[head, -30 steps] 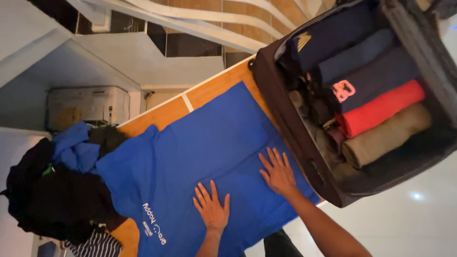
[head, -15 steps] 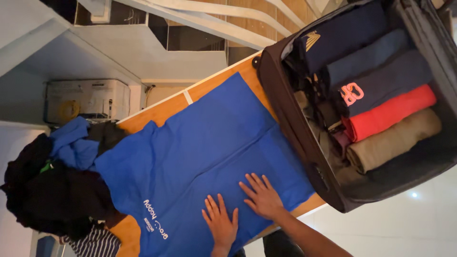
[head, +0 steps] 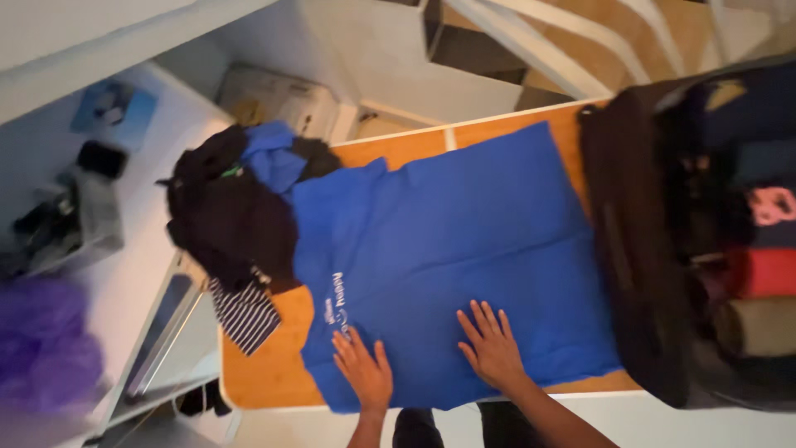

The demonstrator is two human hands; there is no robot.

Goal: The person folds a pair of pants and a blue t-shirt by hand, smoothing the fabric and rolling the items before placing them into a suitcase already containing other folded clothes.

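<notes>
hands slid leftward, left hand (head: 365, 372), right hand (head: 492, 348), flat on smooth blue shirt (head: 464, 241)

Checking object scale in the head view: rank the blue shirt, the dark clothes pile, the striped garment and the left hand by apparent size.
1. Blue shirt, largest by far.
2. Dark clothes pile.
3. Striped garment and left hand: these look alike, and the hand lies nearer the camera, so no ranking.
</notes>
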